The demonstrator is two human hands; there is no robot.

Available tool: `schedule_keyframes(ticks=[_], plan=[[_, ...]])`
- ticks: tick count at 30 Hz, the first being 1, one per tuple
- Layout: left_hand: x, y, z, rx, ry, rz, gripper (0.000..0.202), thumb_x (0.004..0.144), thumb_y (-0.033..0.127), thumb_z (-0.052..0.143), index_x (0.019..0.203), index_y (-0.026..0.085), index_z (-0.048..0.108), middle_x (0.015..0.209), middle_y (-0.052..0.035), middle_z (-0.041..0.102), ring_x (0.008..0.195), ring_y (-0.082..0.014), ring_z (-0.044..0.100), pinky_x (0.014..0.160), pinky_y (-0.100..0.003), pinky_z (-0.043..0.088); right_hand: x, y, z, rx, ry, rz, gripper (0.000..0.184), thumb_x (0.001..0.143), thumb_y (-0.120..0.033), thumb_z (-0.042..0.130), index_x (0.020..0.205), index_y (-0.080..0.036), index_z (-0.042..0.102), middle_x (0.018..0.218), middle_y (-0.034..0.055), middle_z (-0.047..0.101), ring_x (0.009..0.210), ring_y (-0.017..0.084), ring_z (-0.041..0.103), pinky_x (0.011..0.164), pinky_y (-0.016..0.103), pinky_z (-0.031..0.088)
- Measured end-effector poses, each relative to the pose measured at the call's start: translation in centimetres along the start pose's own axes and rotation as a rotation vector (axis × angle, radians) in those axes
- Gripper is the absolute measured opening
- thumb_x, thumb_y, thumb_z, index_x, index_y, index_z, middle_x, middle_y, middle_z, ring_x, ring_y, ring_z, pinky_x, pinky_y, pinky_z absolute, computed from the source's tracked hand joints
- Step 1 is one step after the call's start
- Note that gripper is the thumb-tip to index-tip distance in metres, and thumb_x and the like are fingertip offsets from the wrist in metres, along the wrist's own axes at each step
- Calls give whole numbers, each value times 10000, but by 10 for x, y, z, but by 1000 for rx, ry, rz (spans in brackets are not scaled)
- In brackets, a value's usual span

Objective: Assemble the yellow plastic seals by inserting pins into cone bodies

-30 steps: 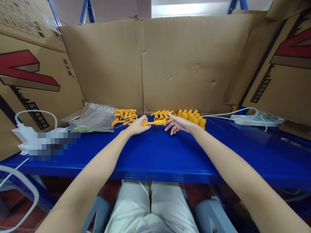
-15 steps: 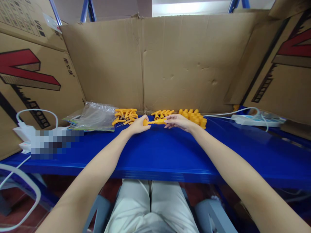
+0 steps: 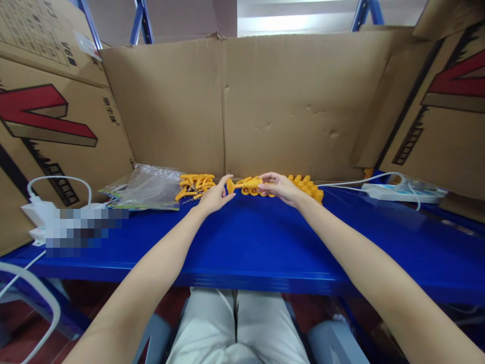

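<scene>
A yellow plastic piece with a twisted shaft (image 3: 241,185) and a wide end at its left lies level just above the far part of the blue table. My right hand (image 3: 279,187) pinches its right end between thumb and fingers. Around the wide left end, my left hand (image 3: 215,197) has its thumb and index finger spread apart. Behind and under the piece sits a row of yellow parts with round, hollow ends (image 3: 254,191). Left of my left hand is a pile of yellow handle-like parts (image 3: 197,179) with dark chain or screws among them.
Yellow knobbed parts (image 3: 313,190) stand in rows beyond my right hand. A clear plastic bag (image 3: 151,184) lies at the left. White power strips with cables (image 3: 401,192) are at both sides. A cardboard wall (image 3: 288,111) closes off the back of the blue table (image 3: 257,242).
My left thumb and index finger have opened away from the piece's left end. The piece has moved slightly back, nearer the row of hollow parts, with my right hand still on it.
</scene>
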State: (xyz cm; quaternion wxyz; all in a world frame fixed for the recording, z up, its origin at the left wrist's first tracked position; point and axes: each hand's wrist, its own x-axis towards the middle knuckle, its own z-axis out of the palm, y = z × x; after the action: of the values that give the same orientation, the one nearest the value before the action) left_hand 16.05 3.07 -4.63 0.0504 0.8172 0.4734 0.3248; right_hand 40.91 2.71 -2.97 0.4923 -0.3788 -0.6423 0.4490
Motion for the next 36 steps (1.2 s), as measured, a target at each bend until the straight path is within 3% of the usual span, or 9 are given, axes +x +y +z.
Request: schedule_keyframes(ticks=[5,9,16,22,31,36], plan=[[-1,-4,-5,95,94,-113,653,813,214,529,1430,215,315,730,5,587,715,-185,574,735,-311,431,25,-8,-7,-213,224,-238,379,664,-163,723,975,-209,511,1100,61,605,852,145,634,805,317,538],[-1,-5,-2,88,65,-153,587,807,240,539,1373,196,392,722,-8,601,713,-201,581,738,-328,448,40,-4,11,-522,267,-345,314,748,-167,636,1034,-208,511,1094,64,613,925,178,614,885,361,492],[3,-12,0,140,96,-162,264,798,260,539,1040,190,617,662,-23,590,660,-202,568,699,-325,449,54,16,70,-1149,29,-434,362,859,-33,375,1164,-165,518,1217,141,589,1084,236,576,919,367,440],[4,-13,0,190,58,-176,266,810,253,515,1017,171,659,702,-42,636,674,-187,586,700,-303,457,57,27,90,-1676,-148,-405,332,926,-66,322,1182,-141,519,1181,168,585,1064,250,590,893,371,448],[3,-9,-1,215,8,-169,278,815,254,499,994,163,690,745,-65,675,694,-198,609,690,-308,463,55,27,99,-1755,-182,-260,361,959,-99,272,1219,-123,521,1209,172,584,1105,251,587,912,372,433],[3,-8,-1,220,-13,-160,254,811,255,491,921,168,703,723,-58,672,662,-189,596,667,-300,457,58,31,98,-1740,-196,-263,372,951,-98,280,1231,-119,524,1216,172,582,1127,254,577,922,365,427]])
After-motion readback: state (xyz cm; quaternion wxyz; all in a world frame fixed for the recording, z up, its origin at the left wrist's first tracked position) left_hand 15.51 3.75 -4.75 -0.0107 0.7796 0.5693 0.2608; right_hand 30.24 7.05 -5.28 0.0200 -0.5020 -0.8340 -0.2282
